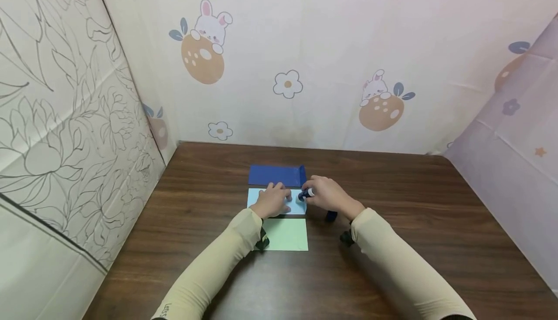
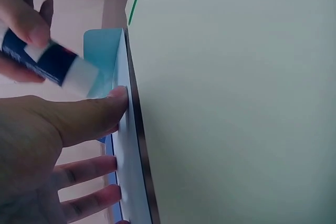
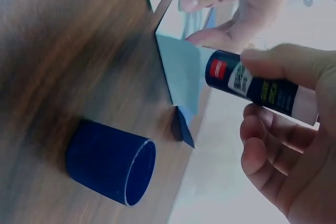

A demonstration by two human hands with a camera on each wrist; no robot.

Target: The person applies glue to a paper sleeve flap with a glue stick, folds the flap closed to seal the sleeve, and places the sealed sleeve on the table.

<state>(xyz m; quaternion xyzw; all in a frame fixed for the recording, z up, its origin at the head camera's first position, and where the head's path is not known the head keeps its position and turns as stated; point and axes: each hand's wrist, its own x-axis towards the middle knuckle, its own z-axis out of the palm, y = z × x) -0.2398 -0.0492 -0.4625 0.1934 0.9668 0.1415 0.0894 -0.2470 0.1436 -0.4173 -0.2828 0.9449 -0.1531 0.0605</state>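
Note:
Spread fingers of my left hand (image 1: pixel 272 201) rest on a light blue envelope (image 1: pixel 254 196), thumb close to its flap (image 3: pixel 181 72). My right hand (image 1: pixel 329 193) grips a dark blue glue stick (image 3: pixel 244 82) between thumb and fingers, tilted over the flap end of that envelope. In the left wrist view, the white end of the glue stick (image 2: pixel 44 61) points at the flap near my left thumb. The glue stick's dark blue cap (image 3: pixel 107 161) lies on its side on the table, its open rim facing away from the camera's left.
Beyond the light blue envelope lies a dark blue envelope (image 1: pixel 274 175) with its flap at the right. A pale green envelope (image 1: pixel 287 235) lies nearer, partly under my left wrist. All are on a dark wooden table (image 1: pixel 392 189), backed by a printed cloth (image 1: pixel 322 34).

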